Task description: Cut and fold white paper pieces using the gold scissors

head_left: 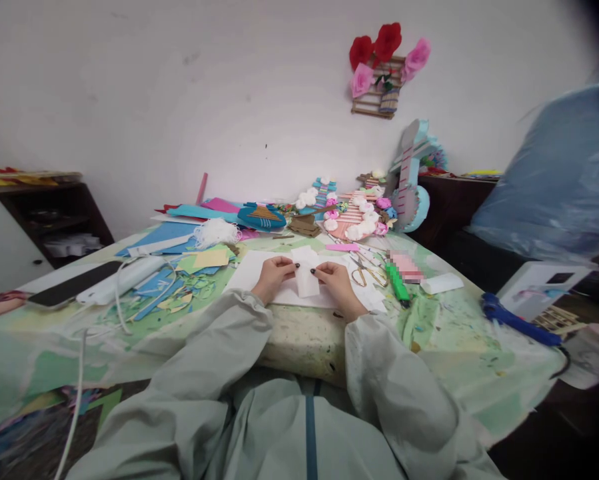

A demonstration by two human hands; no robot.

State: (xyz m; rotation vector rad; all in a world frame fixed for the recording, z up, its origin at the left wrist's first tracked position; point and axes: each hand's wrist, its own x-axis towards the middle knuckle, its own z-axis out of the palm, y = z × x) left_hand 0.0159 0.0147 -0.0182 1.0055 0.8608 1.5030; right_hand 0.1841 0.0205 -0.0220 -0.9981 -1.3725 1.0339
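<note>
Between my two hands is a small sheet of thin white paper (307, 280), held upright over the white sheets lying on the table. My left hand (275, 277) pinches its left edge between thumb and fingers. On the opposite edge, my right hand (338, 283) pinches the same paper. Under both hands lie larger white paper sheets (244, 270). Gold-handled scissors (368, 272) rest just right of my right hand, with a green glue or marker tube (397, 283) beyond them.
A white power strip (122, 279) with cord and a dark phone (74, 285) lie left, near paper scraps (194, 293). A blue glue gun (522, 321) sits at the right edge. Paper crafts (352, 217) and white shredded paper (216, 232) stand along the back.
</note>
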